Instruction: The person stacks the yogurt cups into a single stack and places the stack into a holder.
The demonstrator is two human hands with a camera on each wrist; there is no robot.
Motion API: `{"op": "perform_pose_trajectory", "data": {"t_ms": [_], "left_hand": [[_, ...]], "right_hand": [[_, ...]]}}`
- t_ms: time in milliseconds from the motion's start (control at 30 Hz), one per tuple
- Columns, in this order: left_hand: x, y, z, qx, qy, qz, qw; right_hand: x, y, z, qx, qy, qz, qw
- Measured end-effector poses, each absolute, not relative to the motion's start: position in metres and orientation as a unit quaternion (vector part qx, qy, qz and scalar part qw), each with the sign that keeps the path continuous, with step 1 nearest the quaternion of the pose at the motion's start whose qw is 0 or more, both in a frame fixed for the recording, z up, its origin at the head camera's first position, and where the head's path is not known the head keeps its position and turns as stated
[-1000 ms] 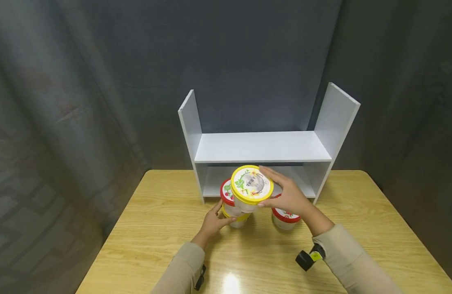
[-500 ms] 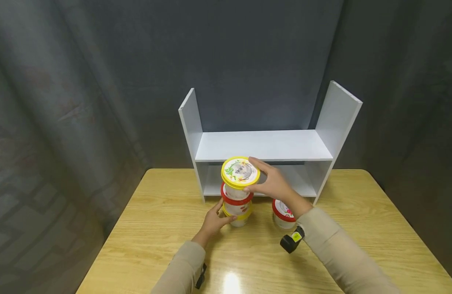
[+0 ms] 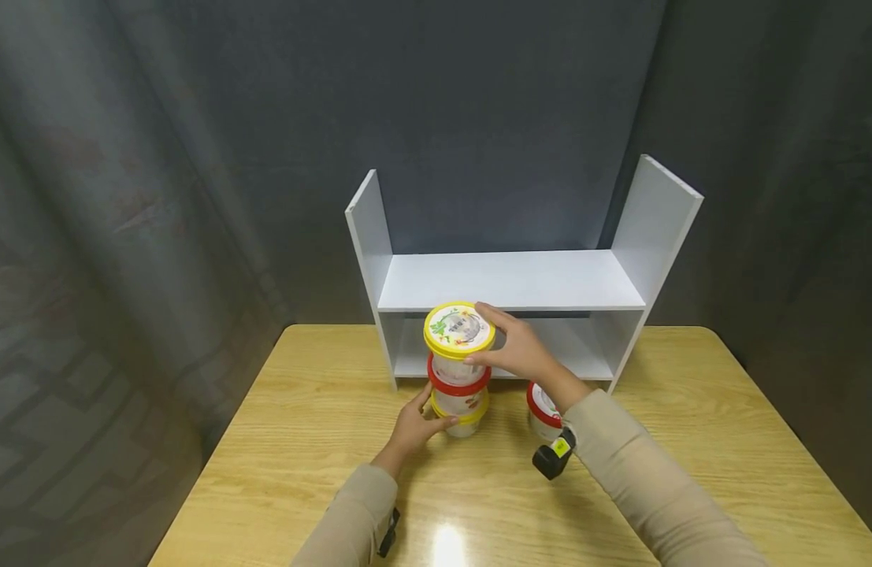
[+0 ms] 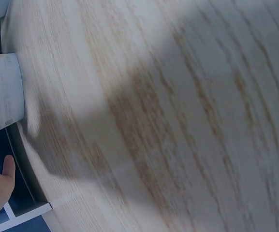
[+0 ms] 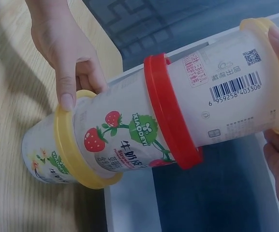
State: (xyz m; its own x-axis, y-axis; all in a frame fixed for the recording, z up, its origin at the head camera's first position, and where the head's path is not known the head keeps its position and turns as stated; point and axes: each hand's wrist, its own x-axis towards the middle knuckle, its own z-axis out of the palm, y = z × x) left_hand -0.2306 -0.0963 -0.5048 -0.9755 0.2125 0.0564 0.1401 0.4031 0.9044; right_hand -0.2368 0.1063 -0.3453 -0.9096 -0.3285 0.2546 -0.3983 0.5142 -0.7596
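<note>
Three lidded paper tubs stand stacked on the table. The top tub (image 3: 459, 329) has a yellow lid; my right hand (image 3: 517, 346) grips it by the lid rim, thumb in front and fingers behind. Beneath it is a red-lidded tub (image 3: 455, 402) with strawberries printed on its side, plain in the right wrist view. The bottom tub (image 5: 47, 154) has a yellow lid as well. My left hand (image 3: 410, 428) holds the stack low down, its thumb (image 5: 66, 94) on that bottom lid. In the right wrist view the top tub's base sits against the red lid.
Another red-lidded tub (image 3: 543, 411) stands right of the stack, partly behind my right forearm. A white two-level shelf (image 3: 510, 280) with upright sides rises just behind the tubs on the wooden table (image 3: 301, 441). Dark curtains (image 3: 506, 118) hang around.
My right hand has brought the top yellow-lidded tub left and onto the red-lidded one, then shifted slightly left with it. The left hand has kept its place at the stack.
</note>
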Motion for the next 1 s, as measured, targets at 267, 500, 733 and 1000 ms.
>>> {"op": "perform_pose_trajectory", "data": {"t_ms": [267,500,733,1000], "left_hand": [[-0.23,-0.097,-0.505,0.1,0.832,0.544,0.041],[-0.232,-0.097,-0.508,0.098,0.833,0.543,0.042],[-0.218,-0.094,-0.488,0.102,0.824,0.556,0.032],[-0.226,-0.095,-0.501,0.11,0.832,0.542,0.032]], "right_hand": [[-0.239,0.104,-0.347,0.215,-0.878,0.426,0.038],[-0.236,0.106,-0.35,0.218,-0.867,0.446,0.04],[-0.226,0.121,-0.355,0.214,-0.855,0.471,0.042],[-0.212,0.146,-0.375,0.178,-0.854,0.487,0.04]]}}
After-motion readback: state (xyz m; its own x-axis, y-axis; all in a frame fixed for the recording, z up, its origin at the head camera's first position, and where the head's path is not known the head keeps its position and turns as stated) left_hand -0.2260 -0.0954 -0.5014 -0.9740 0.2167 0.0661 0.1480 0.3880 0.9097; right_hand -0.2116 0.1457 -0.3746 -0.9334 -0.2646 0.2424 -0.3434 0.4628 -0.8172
